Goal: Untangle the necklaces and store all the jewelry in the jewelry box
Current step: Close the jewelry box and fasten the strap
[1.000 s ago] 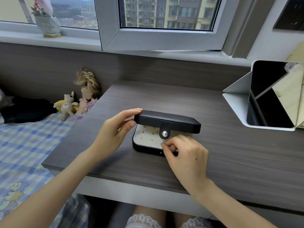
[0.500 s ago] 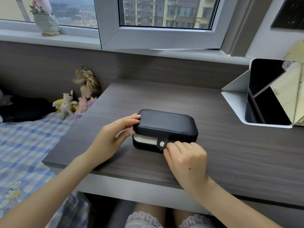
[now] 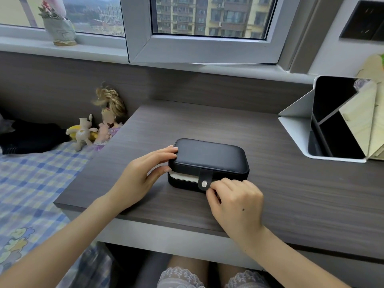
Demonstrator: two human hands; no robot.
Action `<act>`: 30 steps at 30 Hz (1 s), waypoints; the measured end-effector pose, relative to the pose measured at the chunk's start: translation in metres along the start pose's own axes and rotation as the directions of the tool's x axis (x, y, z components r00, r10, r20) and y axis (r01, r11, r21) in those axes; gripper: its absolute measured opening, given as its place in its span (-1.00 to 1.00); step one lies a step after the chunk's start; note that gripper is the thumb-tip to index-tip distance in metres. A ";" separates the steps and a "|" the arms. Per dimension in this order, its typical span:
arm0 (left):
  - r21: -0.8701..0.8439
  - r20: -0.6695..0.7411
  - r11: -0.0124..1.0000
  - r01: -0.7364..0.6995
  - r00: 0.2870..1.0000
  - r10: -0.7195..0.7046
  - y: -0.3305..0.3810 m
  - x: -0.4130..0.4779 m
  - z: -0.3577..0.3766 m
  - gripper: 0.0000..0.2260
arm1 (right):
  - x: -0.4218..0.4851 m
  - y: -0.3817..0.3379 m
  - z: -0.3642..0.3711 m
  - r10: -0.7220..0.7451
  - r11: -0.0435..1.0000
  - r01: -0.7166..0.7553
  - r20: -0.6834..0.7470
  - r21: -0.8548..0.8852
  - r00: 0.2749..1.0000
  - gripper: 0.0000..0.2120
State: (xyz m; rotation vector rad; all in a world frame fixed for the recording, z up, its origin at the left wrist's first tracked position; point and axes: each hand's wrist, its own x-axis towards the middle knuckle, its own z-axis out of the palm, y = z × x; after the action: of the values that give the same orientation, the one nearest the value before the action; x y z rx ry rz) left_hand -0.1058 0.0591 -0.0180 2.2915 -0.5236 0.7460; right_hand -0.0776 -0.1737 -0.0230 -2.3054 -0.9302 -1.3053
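Looking straight down on a black jewelry box (image 3: 209, 161), sitting at the middle of a grey wood-grain desk (image 3: 291, 194) with its long front facing the edge nearest the person. Not quite closed (showing a pale sliver of lining under the lid, at 7 o'clock on the box). Holding the lid's 9 o'clock end with the left hand (image 3: 143, 175), with fingers laid along the top edge and thumb pressed against the side just below. Pinching the snap tab (image 3: 204, 181) at the box's 6 o'clock edge with the right hand (image 3: 236, 202), with fingers curled tight and thumb and forefinger tips right at the tab's lower corner, just beside the silver stud. Hands apart from each other, both on the box. Cannot tell what lies inside past that sliver. Out at 2 o'clock on the desk, well apart from the box, a white folding stand (image 3: 295, 119) with dark panels. Off the desk at 10 o'clock, a doll (image 3: 110, 119) and a small plush toy (image 3: 83, 132) by the wall, at the head of a blue checked sheet (image 3: 31, 173). Up at 11 o'clock on the windowsill, a wrapped flower pot (image 3: 59, 28).
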 end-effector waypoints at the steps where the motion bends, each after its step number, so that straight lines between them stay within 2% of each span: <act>1: 0.005 0.005 1.000 0.000 1.000 0.000 0.000 0.000 0.000 -0.70 | 0.000 -0.001 -0.001 0.041 0.999 -0.041 0.002 0.026 0.999 -0.76; 6: 0.002 0.028 0.999 0.032 0.999 -0.032 0.007 -0.004 -0.001 -0.71 | -0.002 -0.003 -0.005 0.158 0.985 -0.158 0.008 0.072 0.987 -0.82; 11: 0.152 0.039 0.987 -0.055 0.998 0.049 0.016 -0.005 0.001 -0.65 | -0.010 -0.001 -0.003 0.046 0.998 -0.046 -0.003 -0.052 0.999 -0.75; 14: 0.280 0.118 0.949 -0.142 0.987 0.113 0.018 -0.001 0.001 -0.66 | -0.013 0.002 -0.004 0.002 0.995 -0.004 -0.015 -0.102 1.000 -0.75; 18: 0.329 0.160 0.932 -0.154 0.981 0.105 0.020 0.004 0.005 -0.62 | -0.010 0.008 -0.008 -0.034 0.991 0.033 -0.003 -0.132 0.999 -0.76; 23: 0.517 0.174 0.798 -0.311 0.951 0.257 0.023 0.017 0.016 -0.62 | -0.004 0.011 -0.012 -0.047 0.989 0.044 -0.013 -0.143 0.999 -0.68; 30: 0.538 0.100 0.796 -0.279 0.958 0.269 0.025 0.012 0.025 -0.69 | -0.003 0.016 -0.011 -0.111 0.986 0.110 -0.007 -0.127 0.994 -0.65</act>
State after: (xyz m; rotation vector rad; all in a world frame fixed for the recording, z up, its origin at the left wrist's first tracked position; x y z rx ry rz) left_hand -0.1012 0.0224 -0.0143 2.7868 -0.7391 1.1388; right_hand -0.0750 -0.1930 -0.0195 -2.3656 -1.0110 -1.4630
